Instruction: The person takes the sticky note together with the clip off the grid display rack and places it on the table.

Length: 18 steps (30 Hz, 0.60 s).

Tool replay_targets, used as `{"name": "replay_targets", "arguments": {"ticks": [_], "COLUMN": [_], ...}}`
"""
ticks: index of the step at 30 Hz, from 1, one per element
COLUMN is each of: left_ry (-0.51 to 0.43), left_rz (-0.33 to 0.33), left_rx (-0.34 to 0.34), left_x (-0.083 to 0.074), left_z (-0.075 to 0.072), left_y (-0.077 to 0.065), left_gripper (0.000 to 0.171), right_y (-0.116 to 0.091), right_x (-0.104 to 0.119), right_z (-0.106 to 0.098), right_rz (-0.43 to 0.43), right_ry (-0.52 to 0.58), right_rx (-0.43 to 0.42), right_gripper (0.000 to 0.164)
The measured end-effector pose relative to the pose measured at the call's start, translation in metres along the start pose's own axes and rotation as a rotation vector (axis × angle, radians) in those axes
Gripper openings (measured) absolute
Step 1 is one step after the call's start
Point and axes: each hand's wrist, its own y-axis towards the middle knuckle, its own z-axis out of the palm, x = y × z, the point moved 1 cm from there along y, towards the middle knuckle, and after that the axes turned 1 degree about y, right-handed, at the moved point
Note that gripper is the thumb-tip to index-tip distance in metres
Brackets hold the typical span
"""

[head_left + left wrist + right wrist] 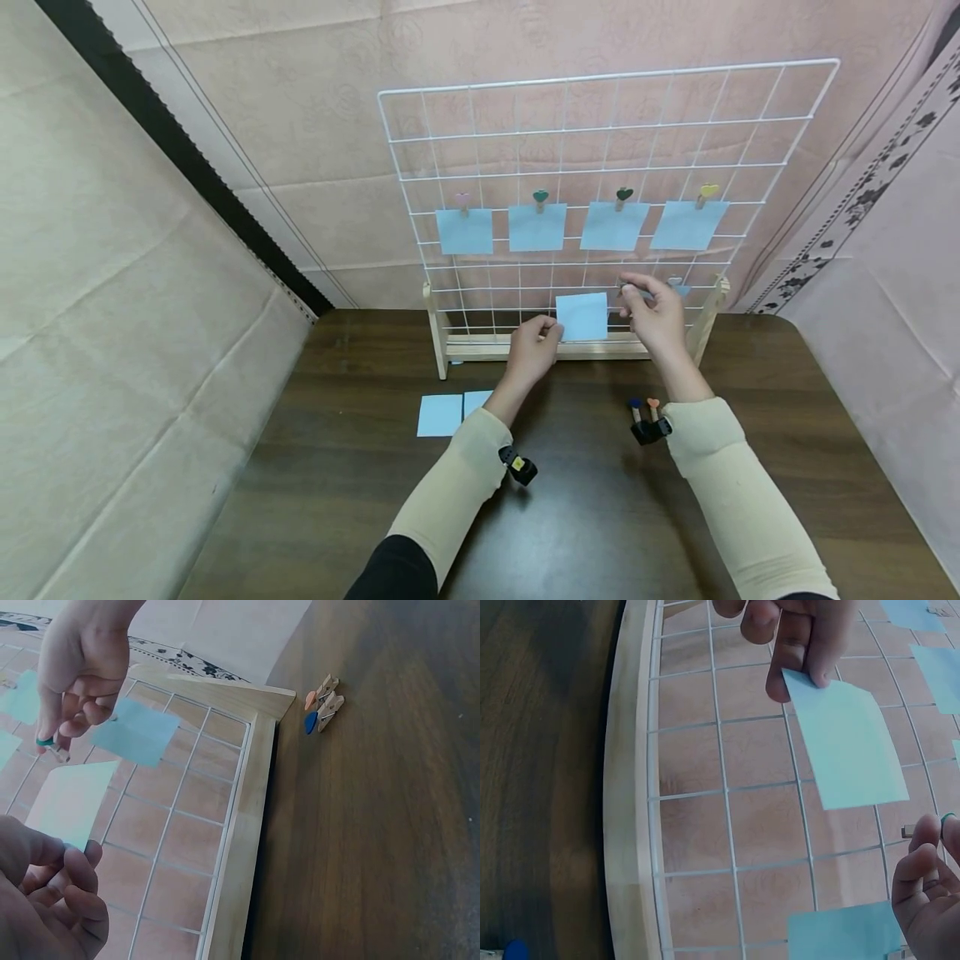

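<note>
In the head view, my left hand pinches a light blue paper square at its lower left edge, in front of the lower part of a white wire grid. Thumb and fingers of my right hand pinch a small wooden clothespin with a green top, just beside the square's upper right. The left wrist view shows a gap between clothespin and paper. Behind my right hand, another blue square hangs on the grid, largely hidden in the head view.
Several blue squares hang in a row on the grid, each under a decorated clothespin. A wooden base supports the grid. Blue paper squares lie by my left forearm. Blue-topped and orange-topped clothespins lie on the table.
</note>
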Motion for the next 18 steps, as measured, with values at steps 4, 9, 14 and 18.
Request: {"name": "replay_targets", "arguments": {"ticks": [4,9,14,18], "left_ry": [-0.001,-0.025,-0.059,-0.060], "left_rz": [-0.010,-0.029,-0.041,-0.040], "left_rx": [-0.009,-0.012,-0.007,-0.016], "left_x": [0.000,0.001,0.001,0.002], "left_z": [-0.003,-0.006,-0.007,-0.009], "left_y": [-0.002,-0.006,-0.010,-0.012], "left_gripper": [0.019,0.019,0.018,0.018], "right_y": [-0.003,-0.004,-0.006,-0.006], "right_x": [-0.004,-0.006,-0.010,-0.012], "right_z": [-0.003,-0.007,-0.008,-0.009], "right_rz": [-0.007,-0.008,0.029,0.037], "right_ry": [0.004,-0.011,-0.027,-0.022], "right_rx": [0.001,0.005,0.004,0.004], "right_gripper": [0.038,0.039,0.040,0.040]}}
